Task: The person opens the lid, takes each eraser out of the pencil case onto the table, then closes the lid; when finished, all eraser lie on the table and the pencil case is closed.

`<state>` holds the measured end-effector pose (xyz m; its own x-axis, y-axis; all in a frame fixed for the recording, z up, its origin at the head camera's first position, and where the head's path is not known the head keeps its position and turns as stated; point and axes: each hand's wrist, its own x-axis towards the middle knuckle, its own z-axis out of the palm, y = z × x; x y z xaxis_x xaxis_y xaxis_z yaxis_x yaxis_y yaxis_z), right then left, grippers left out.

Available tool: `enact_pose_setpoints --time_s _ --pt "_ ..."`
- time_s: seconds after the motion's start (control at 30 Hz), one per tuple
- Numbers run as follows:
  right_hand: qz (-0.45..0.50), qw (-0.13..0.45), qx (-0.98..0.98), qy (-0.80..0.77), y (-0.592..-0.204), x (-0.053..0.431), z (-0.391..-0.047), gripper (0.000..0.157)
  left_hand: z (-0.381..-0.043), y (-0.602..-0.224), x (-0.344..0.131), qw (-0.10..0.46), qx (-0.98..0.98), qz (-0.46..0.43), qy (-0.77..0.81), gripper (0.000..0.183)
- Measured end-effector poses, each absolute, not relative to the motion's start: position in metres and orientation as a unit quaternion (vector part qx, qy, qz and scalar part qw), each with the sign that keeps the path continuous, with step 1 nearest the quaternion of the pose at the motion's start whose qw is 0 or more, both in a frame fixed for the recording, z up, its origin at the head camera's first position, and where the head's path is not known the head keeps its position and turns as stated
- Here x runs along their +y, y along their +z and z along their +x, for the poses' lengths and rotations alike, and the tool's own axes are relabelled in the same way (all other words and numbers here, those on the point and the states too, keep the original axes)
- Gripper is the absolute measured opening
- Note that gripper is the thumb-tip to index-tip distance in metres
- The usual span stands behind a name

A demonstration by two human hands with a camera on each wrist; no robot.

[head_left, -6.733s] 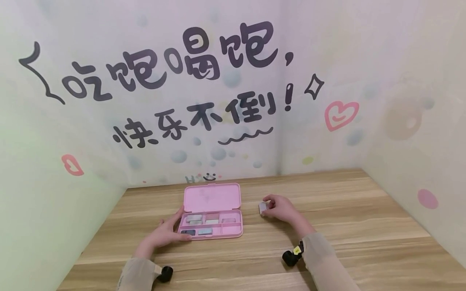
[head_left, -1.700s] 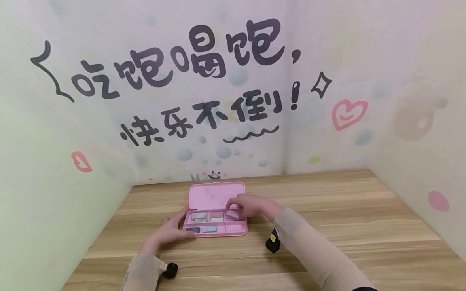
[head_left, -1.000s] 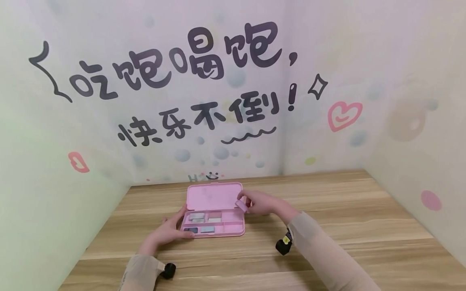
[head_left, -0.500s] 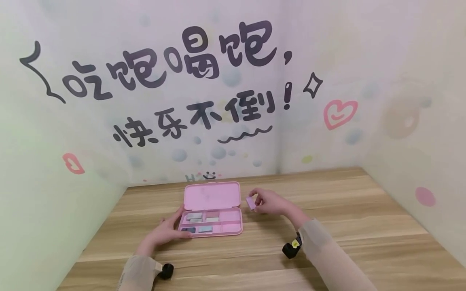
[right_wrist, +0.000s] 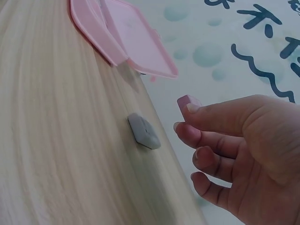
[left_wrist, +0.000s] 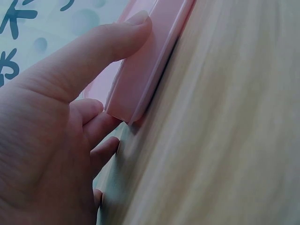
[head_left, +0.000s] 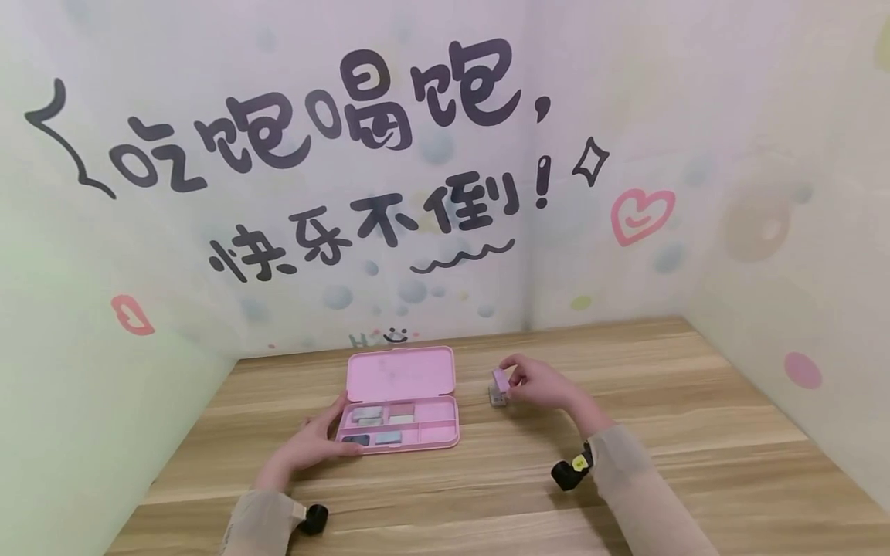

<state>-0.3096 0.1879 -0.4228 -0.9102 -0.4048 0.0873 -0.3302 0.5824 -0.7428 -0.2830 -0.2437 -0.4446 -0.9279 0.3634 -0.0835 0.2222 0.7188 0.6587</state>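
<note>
An open pink pencil case (head_left: 401, 375) lies on the table, lid tipped back. My left hand (head_left: 311, 445) grips its left end; in the left wrist view the thumb rests on the case's pink front wall (left_wrist: 140, 77), fingers behind. My right hand (head_left: 546, 384) pinches a small pink eraser-like block (right_wrist: 188, 101) between thumb and index finger, the other fingers loosely bent. Below it a small grey block (right_wrist: 142, 131) lies on the table, right of the case. Inside the case sit pale blocks (head_left: 367, 415), a dark block (head_left: 357, 440) and a light-blue block (head_left: 388, 437).
The wooden table (head_left: 445, 510) ends against a white back wall (head_left: 292, 232) with black lettering, and side walls rise left and right. The case's right-hand compartments (head_left: 436, 432) show bare pink floor.
Earlier my right hand held the grey block, now on the table. It then lifted the pink block from the case's right compartment and carried it right, above the grey one. My left hand stayed.
</note>
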Motion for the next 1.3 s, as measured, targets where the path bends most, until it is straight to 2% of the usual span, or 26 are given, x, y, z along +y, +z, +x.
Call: enact_pose_setpoints --time_s 0.47,1.3 --pt "-0.174 0.039 0.888 -0.425 -0.432 0.205 -0.312 0.046 -0.281 -0.444 -0.244 0.109 0.922 0.153 0.338 0.111" --pt "-0.154 0.041 0.901 -0.403 -0.441 0.212 -0.310 0.039 -0.284 -0.447 -0.243 0.109 0.919 0.153 0.346 0.111"
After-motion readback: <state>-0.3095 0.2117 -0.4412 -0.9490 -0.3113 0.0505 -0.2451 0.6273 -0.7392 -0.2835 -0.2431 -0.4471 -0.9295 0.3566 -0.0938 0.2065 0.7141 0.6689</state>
